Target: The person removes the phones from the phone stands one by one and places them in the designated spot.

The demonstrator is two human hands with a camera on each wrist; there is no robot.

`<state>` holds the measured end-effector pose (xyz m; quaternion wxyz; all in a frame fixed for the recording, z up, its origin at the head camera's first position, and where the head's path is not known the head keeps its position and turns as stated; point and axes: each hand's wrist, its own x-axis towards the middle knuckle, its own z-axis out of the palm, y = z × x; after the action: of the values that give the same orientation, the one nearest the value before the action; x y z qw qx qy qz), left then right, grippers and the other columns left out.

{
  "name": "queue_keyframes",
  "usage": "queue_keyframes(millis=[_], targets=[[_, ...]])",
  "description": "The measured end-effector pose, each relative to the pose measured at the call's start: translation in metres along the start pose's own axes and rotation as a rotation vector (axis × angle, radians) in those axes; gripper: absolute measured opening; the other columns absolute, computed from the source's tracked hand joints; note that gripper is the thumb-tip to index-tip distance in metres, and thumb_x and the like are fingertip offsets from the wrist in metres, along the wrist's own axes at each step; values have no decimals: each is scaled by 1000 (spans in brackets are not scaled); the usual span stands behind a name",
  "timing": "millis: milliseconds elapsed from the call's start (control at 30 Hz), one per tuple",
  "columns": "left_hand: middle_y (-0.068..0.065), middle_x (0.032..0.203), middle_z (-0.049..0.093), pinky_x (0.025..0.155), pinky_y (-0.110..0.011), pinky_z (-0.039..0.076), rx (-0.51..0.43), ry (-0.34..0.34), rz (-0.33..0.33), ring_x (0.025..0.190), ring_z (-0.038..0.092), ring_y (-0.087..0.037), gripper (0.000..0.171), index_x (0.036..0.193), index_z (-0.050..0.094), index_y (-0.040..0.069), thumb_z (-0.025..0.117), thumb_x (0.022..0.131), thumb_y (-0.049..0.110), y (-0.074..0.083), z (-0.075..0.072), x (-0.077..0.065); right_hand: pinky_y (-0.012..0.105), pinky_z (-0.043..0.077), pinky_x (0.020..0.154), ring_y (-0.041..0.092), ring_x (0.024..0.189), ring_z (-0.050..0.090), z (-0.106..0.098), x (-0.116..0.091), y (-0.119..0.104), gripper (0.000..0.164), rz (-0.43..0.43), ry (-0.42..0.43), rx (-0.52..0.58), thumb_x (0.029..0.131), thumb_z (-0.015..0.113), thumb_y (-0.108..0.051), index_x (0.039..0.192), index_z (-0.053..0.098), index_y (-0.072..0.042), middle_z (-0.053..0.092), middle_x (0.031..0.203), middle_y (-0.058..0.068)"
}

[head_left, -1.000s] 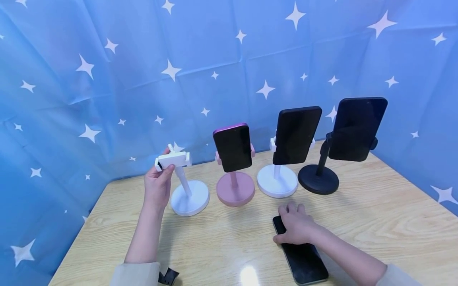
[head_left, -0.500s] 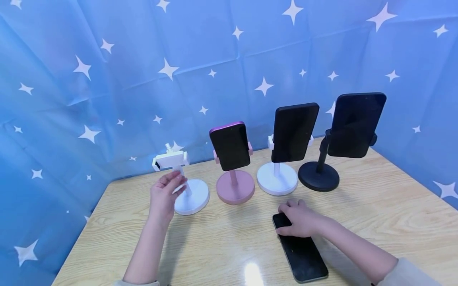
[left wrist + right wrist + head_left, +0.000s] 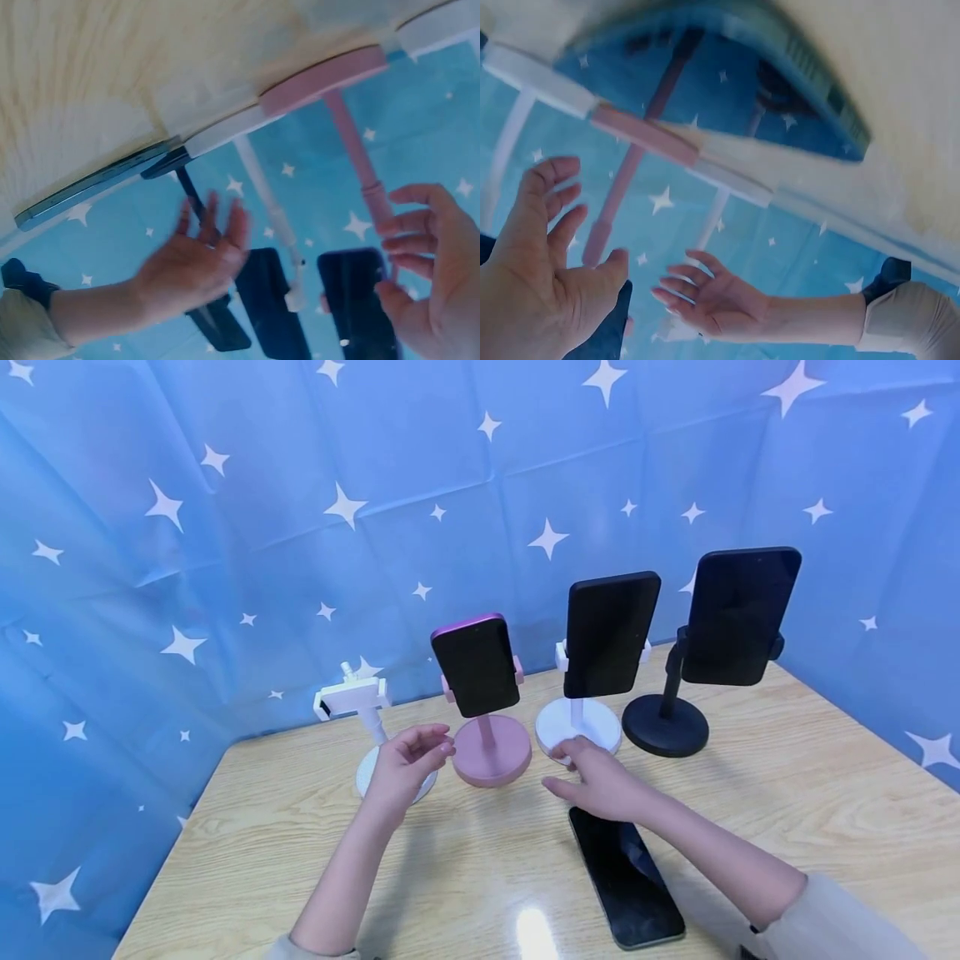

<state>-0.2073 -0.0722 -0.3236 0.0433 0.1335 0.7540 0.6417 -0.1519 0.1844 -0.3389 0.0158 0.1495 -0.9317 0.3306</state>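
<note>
My left hand hovers before the base of a white phone stand whose clamp holds no phone. Its fingers are loosely bent with nothing between them. My right hand is raised just beyond the top end of a black-screened smartphone lying flat on the table, overlapping the base of another white stand in the head view. In the right wrist view the fingers of my right hand are spread and hold nothing, and the flat phone shows its side edge.
Along the back stand a pink stand with a purple-edged phone, a white stand with a black phone, and a black stand with a larger black phone. A blue starry cloth hangs behind the wooden table.
My left hand has left the white stand's clamp and moved down and right. The right hand has let go of the flat phone and moved up and left; the phone stays put.
</note>
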Motion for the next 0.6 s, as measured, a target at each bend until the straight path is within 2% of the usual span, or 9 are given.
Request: queue_keyframes(millis=[167, 300, 467, 600], targets=[[-20, 119, 53, 85, -29, 50, -18, -7, 68, 105, 56, -24, 50, 134, 38, 2, 58, 88, 5, 12, 13, 7, 37, 52, 76, 30, 98, 56, -13, 13, -21, 47, -41, 95, 36, 88, 60, -20, 123, 45, 9, 52, 116, 21], [-17, 126, 47, 88, -35, 48, -53, -13, 118, 114, 50, -27, 58, 140, 27, 5, 56, 90, 8, 23, 17, 14, 40, 51, 80, 33, 106, 54, -25, 24, -36, 53, -88, 147, 75, 90, 57, -15, 131, 34, 9, 46, 124, 24], [-14, 125, 46, 89, -36, 47, -70, -11, 142, 115, 50, -26, 56, 140, 29, 8, 55, 90, 8, 32, 17, 20, 45, 48, 86, 36, 115, 49, -34, 35, -47, 56, -196, 197, 93, 91, 54, -6, 137, 25, 7, 42, 127, 23], [-13, 119, 51, 87, -36, 49, -93, -9, 144, 106, 55, -20, 43, 132, 41, 6, 54, 91, 6, 35, 18, 23, 47, 45, 91, 34, 117, 48, -37, 42, -53, 56, -196, 206, 115, 92, 52, -6, 139, 23, 6, 41, 127, 22]])
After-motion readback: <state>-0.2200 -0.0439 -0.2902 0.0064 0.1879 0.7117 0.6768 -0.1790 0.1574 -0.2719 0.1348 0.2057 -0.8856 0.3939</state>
